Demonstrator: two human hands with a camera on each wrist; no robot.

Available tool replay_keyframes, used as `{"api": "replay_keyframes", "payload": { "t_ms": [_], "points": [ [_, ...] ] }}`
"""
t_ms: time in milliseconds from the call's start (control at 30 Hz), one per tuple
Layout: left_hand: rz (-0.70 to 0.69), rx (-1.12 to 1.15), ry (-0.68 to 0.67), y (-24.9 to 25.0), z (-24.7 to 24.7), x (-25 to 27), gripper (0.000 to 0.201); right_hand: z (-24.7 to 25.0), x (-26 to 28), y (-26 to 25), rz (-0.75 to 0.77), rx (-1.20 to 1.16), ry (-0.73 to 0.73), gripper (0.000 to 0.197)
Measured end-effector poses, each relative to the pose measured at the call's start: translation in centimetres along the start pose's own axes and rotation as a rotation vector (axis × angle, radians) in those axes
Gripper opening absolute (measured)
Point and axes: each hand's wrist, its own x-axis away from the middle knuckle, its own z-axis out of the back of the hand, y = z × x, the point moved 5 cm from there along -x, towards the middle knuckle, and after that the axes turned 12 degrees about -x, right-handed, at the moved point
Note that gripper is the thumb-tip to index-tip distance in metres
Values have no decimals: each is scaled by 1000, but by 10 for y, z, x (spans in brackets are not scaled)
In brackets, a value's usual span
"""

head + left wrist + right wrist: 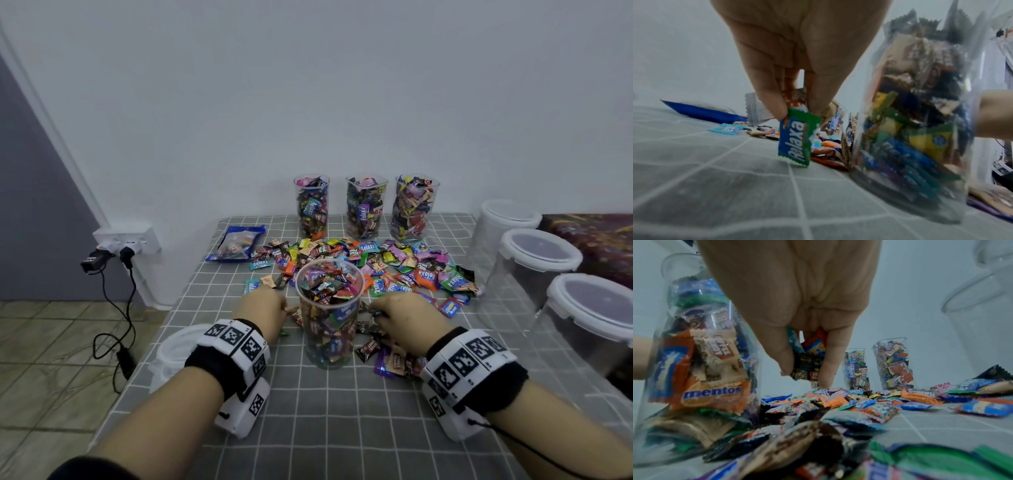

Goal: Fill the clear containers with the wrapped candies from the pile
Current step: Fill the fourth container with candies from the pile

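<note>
Wrist bands with black-and-white markers sit nearest the head camera, one on each forearm. Left hand (pixel 797 53) pinches a green-and-blue Relaxa candy (pixel 797 138) between fingertips, with a brown-and-white wrapper tucked behind it; the candy hangs just above the grey checked cloth (pixel 342 428) on the desk. Right hand (pixel 797 296) clutches a small bunch of candies (pixel 807 360), orange, teal and dark wrappers, fingers curled round them, directly over the pile.

Between the two hands stands the near clear container (pixel 329 308), upright, open-topped, filled with wrapped candies almost to the rim. Left hand is at its 9 o'clock, right hand at its 3 o'clock; neither visibly touches it.

Loose candy pile (pixel 394 267) spreads from 12 to 2 o'clock of that container, with a few more wrappers at its 4 o'clock beside the right wrist.

Beyond the pile, at 12 o'clock by the wall, three tall clear containers (pixel 366 209) stand in a row, all full.

Blue candy bag (pixel 236 245) lies at 10 o'clock. Three large lidded tubs (pixel 534 267) line the 2 to 3 o'clock edge. White lid (pixel 171 349) sits at 8 o'clock, partly behind the left wrist.
</note>
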Motion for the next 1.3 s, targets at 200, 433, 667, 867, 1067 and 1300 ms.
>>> {"api": "replay_keyframes", "payload": {
  "t_ms": [200,433,667,867,1067,1300],
  "points": [
    [74,143,140,-11,14,7,23,14,4,0,22,-62,174,30],
    [92,346,338,-18,48,23,23,44,13,-6,132,-275,513,25],
    [57,457,482,-20,70,26,23,66,21,-62,398,-308,626,27],
    [-4,528,520,-11,77,28,22,54,13,-87,443,-329,479,33],
    [-14,591,488,-9,71,27,13,47,14,-88,390,-298,391,39],
    [-19,591,519,-6,84,36,18,47,24,-64,264,-448,423,68]
  ]
}}
